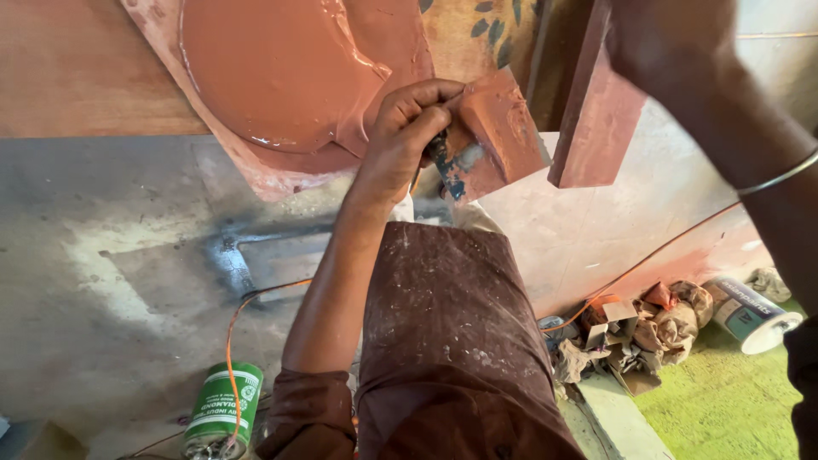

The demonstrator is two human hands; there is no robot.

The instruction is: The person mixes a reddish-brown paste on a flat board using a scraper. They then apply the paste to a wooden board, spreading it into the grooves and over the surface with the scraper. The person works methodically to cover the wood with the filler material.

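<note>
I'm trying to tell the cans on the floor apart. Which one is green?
The green can at lower left, beside the person's knee, with an orange wire running over it. The other can, at right by crumpled paper, is white and teal.

Putty knife (494, 136) — paint-coated, tilted, gripped

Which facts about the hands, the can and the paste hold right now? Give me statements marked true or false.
1. The left hand grips a scraper coated in reddish paste. True.
2. The green can lies at the right on the green mat. False: it is at the lower left, on the grey floor.
3. A metal bangle sits on the right wrist. True.
4. The wet paste patch on the board is blue. False: it is reddish-brown.
</note>
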